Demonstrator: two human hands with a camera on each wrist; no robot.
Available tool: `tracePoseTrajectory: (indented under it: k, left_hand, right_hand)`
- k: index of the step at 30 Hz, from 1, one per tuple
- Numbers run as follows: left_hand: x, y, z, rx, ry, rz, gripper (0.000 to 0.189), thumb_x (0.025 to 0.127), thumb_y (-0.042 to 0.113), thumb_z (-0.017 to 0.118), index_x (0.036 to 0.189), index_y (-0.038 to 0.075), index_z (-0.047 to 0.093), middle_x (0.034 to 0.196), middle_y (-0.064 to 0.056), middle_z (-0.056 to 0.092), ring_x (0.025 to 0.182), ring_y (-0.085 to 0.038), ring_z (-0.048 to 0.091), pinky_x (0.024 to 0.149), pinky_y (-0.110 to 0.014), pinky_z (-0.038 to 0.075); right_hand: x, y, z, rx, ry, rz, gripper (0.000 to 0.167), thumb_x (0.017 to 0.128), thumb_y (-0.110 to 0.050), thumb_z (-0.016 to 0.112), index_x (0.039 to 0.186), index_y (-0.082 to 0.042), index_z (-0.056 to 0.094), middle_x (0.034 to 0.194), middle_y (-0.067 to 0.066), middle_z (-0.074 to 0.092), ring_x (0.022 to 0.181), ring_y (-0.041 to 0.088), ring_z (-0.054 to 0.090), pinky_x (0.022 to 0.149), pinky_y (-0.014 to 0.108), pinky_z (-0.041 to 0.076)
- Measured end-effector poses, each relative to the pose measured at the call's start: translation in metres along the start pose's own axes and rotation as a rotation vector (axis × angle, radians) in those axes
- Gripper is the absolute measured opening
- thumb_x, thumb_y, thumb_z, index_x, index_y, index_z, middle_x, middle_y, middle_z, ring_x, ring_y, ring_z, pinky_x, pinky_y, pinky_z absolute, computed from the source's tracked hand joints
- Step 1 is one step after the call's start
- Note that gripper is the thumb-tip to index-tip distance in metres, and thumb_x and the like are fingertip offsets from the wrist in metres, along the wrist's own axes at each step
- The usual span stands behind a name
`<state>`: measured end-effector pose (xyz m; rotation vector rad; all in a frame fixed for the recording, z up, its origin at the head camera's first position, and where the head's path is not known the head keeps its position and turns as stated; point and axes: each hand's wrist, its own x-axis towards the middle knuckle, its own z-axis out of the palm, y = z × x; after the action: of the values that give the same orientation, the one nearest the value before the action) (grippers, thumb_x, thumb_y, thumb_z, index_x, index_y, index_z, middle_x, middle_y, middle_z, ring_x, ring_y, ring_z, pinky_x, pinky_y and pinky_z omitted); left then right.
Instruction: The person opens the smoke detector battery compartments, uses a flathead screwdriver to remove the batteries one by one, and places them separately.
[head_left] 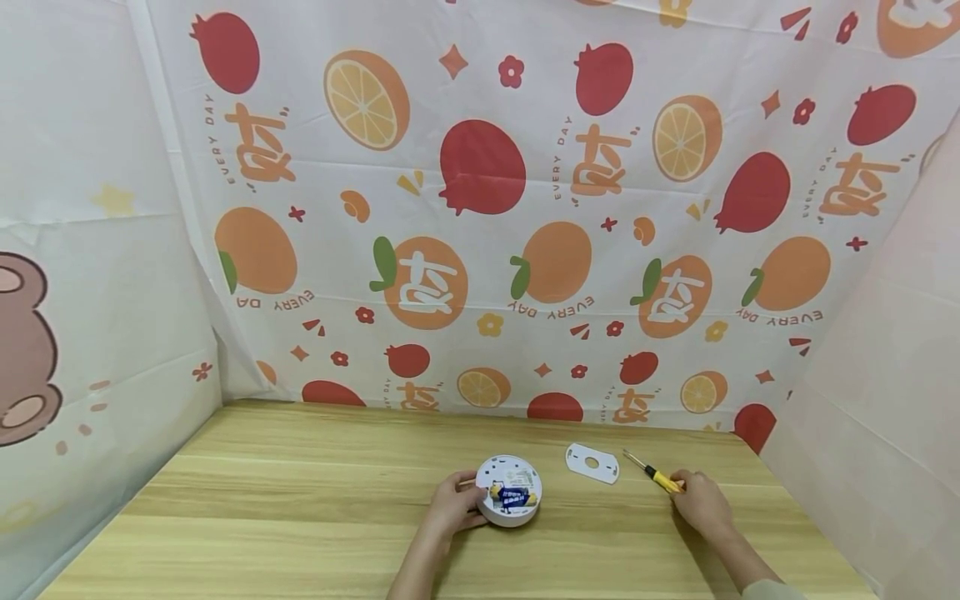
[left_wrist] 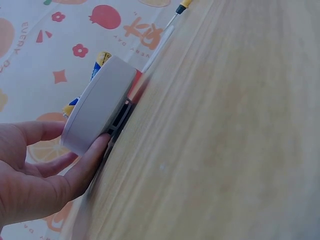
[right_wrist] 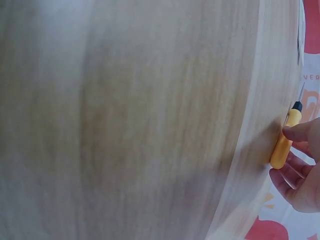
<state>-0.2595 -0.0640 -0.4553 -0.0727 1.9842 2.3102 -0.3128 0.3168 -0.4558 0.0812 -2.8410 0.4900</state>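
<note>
My left hand (head_left: 453, 505) grips the left side of a round white smoke detector (head_left: 508, 518). Its back faces up, showing a label and a blue-and-yellow battery (head_left: 513, 497). In the left wrist view the detector (left_wrist: 100, 107) is seen edge-on, thumb and fingers spread around its rim, close over the wooden table. At the right, my right hand (head_left: 703, 502) pinches the yellow handle of a screwdriver (head_left: 660, 478), whose metal tip points away to the left. The right wrist view has thumb and fingers around that handle (right_wrist: 282, 145), low by the tabletop.
A flat white mounting plate (head_left: 604, 468) with a central hole lies between the detector and the screwdriver. The wooden table (head_left: 300, 492) ends at a fruit-print cloth (head_left: 480, 275) behind, with pale cloth hangings at both sides.
</note>
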Motion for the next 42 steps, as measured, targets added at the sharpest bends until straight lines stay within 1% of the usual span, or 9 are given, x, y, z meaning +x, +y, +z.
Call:
tracePoseTrajectory:
  k: [4, 9, 14, 21, 24, 28, 32, 35, 42]
  left_hand:
    - [0.000, 0.000, 0.000, -0.007, -0.004, 0.001, 0.048, 0.086, -0.004, 0.050, 0.126, -0.020, 0.031, 0.113, -0.034, 0.048, 0.088, -0.028, 0.058, 0.071, -0.037, 0.054]
    - [-0.001, 0.000, 0.001, -0.002, -0.008, 0.004, 0.048, 0.086, -0.004, 0.050, 0.126, -0.020, 0.031, 0.113, -0.034, 0.048, 0.087, -0.028, 0.058, 0.071, -0.037, 0.054]
    - [-0.003, 0.000, 0.001, 0.005, -0.006, 0.010, 0.048, 0.086, -0.003, 0.050, 0.126, -0.020, 0.032, 0.114, -0.036, 0.047, 0.086, -0.027, 0.059, 0.071, -0.036, 0.054]
    - [-0.005, -0.001, 0.001, 0.015, -0.002, 0.026, 0.047, 0.086, -0.001, 0.050, 0.127, -0.019, 0.033, 0.114, -0.036, 0.048, 0.086, -0.027, 0.059, 0.071, -0.037, 0.054]
    - [-0.004, -0.001, 0.000, 0.019, 0.002, 0.024, 0.047, 0.086, -0.001, 0.050, 0.127, -0.018, 0.034, 0.112, -0.033, 0.049, 0.085, -0.025, 0.059, 0.071, -0.036, 0.054]
    - [-0.005, -0.001, 0.000, 0.022, 0.005, 0.021, 0.047, 0.086, 0.000, 0.051, 0.127, -0.017, 0.035, 0.110, -0.030, 0.051, 0.083, -0.022, 0.058, 0.071, -0.036, 0.054]
    - [-0.005, -0.001, 0.000, 0.022, 0.007, 0.020, 0.047, 0.087, 0.000, 0.051, 0.128, -0.016, 0.036, 0.110, -0.030, 0.052, 0.082, -0.021, 0.058, 0.071, -0.035, 0.054]
    - [-0.005, -0.001, 0.001, 0.020, 0.007, 0.022, 0.047, 0.087, 0.000, 0.051, 0.128, -0.016, 0.036, 0.109, -0.029, 0.052, 0.082, -0.021, 0.058, 0.071, -0.035, 0.054]
    - [-0.005, 0.000, 0.001, 0.016, 0.007, 0.031, 0.046, 0.086, 0.000, 0.051, 0.127, -0.016, 0.037, 0.107, -0.028, 0.054, 0.081, -0.022, 0.058, 0.071, -0.036, 0.054]
  right_hand:
    - [-0.001, 0.000, 0.001, -0.018, 0.011, -0.014, 0.027, 0.071, -0.005, 0.067, 0.096, 0.006, 0.064, 0.077, 0.014, 0.055, 0.069, 0.033, 0.057, 0.056, 0.045, 0.048]
    - [-0.001, 0.000, 0.001, -0.031, 0.031, -0.020, 0.031, 0.071, -0.010, 0.068, 0.098, 0.005, 0.063, 0.084, 0.018, 0.054, 0.079, 0.037, 0.054, 0.061, 0.049, 0.048]
    - [0.000, -0.006, -0.002, -0.013, 0.060, -0.040, 0.030, 0.076, -0.014, 0.067, 0.100, 0.003, 0.064, 0.089, 0.017, 0.054, 0.085, 0.036, 0.051, 0.065, 0.050, 0.048]
    - [-0.002, -0.029, -0.006, 0.005, 0.128, -0.147, 0.024, 0.076, -0.012, 0.069, 0.096, 0.001, 0.066, 0.091, 0.018, 0.055, 0.087, 0.038, 0.052, 0.071, 0.051, 0.046]
    - [-0.002, -0.042, -0.006, 0.006, 0.136, -0.179, 0.022, 0.076, -0.011, 0.069, 0.095, -0.001, 0.067, 0.089, 0.015, 0.056, 0.086, 0.034, 0.052, 0.070, 0.049, 0.047]
    - [-0.003, -0.058, -0.004, 0.000, 0.144, -0.258, 0.020, 0.075, -0.010, 0.070, 0.094, -0.002, 0.067, 0.088, 0.010, 0.056, 0.084, 0.029, 0.053, 0.067, 0.041, 0.048]
    - [-0.004, -0.071, 0.000, -0.012, 0.192, -0.361, 0.020, 0.072, -0.009, 0.074, 0.090, -0.005, 0.068, 0.087, 0.006, 0.057, 0.085, 0.026, 0.054, 0.066, 0.037, 0.050]
    - [-0.006, -0.083, 0.001, -0.014, 0.214, -0.406, 0.019, 0.071, -0.009, 0.076, 0.088, -0.008, 0.068, 0.086, 0.003, 0.056, 0.085, 0.024, 0.055, 0.065, 0.037, 0.050]
    - [-0.010, -0.111, 0.002, -0.013, 0.130, -0.472, 0.015, 0.075, -0.013, 0.075, 0.088, -0.010, 0.068, 0.088, 0.000, 0.054, 0.086, 0.020, 0.053, 0.067, 0.036, 0.049]
